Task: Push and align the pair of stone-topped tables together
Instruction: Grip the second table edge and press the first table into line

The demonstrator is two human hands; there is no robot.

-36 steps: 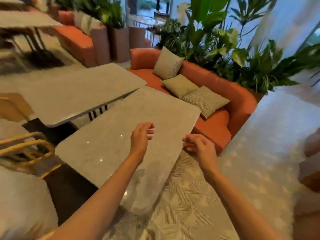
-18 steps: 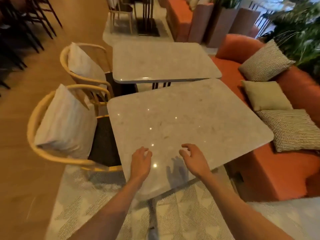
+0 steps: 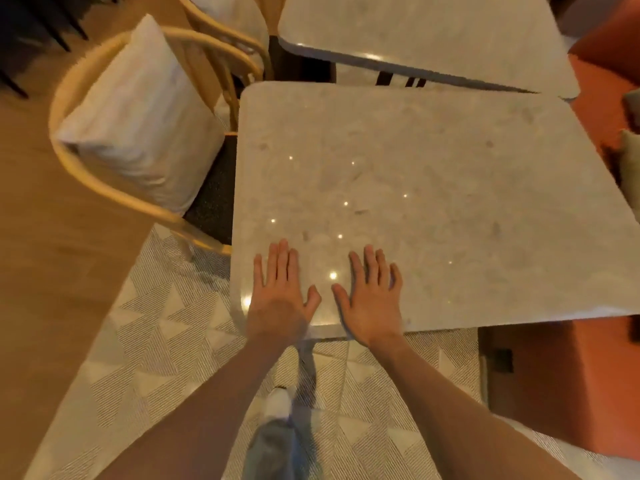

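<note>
Two pale stone-topped tables fill the view. The near table lies right in front of me, slightly turned. The far table sits beyond it; a wedge-shaped gap separates them, wide at the left and closing at the right corner. My left hand lies flat, palm down, on the near table's front edge, fingers together and pointing away. My right hand rests flat beside it, fingers slightly spread. Neither hand grips anything.
A wooden armchair with a white cushion stands tight against the near table's left side; a second chair is behind it. An orange sofa runs along the right. My leg and white shoe stand on the patterned rug.
My head has tipped down and closer to the near table. Both hands, hovering with curled fingers before, now lie flat on its front edge.
</note>
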